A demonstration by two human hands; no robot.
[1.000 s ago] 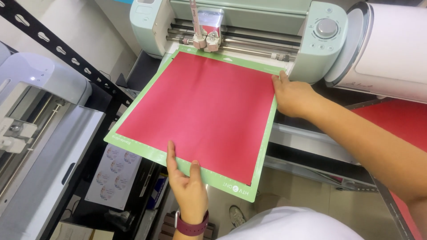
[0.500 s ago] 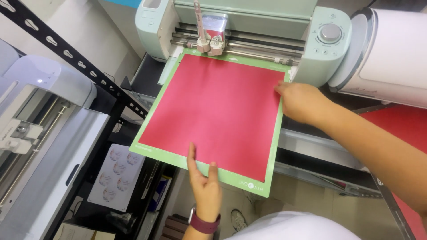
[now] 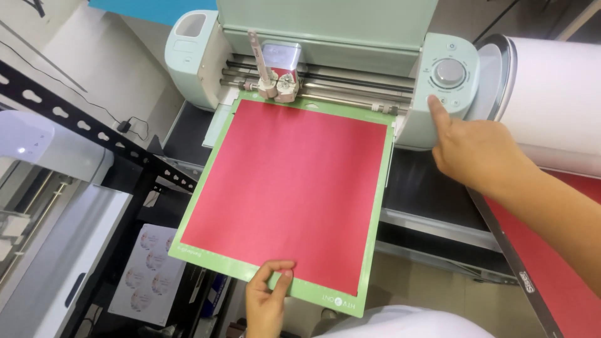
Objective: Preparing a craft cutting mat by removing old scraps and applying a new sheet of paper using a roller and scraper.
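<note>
A craft or print workshop: a cutting machine (image 3: 325, 69), a second machine (image 3: 37, 206) and a sticker sheet (image 3: 147, 272).

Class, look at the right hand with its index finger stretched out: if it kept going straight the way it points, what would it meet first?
The right hand would first meet a small button on the control panel of the mint-green cutting machine, just below the round dial; the fingertip looks at or touching it already.

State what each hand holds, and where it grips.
Left hand pinches the green mat at its near edge. Right hand holds nothing; its forefinger presses a button on the cutting machine.
</note>
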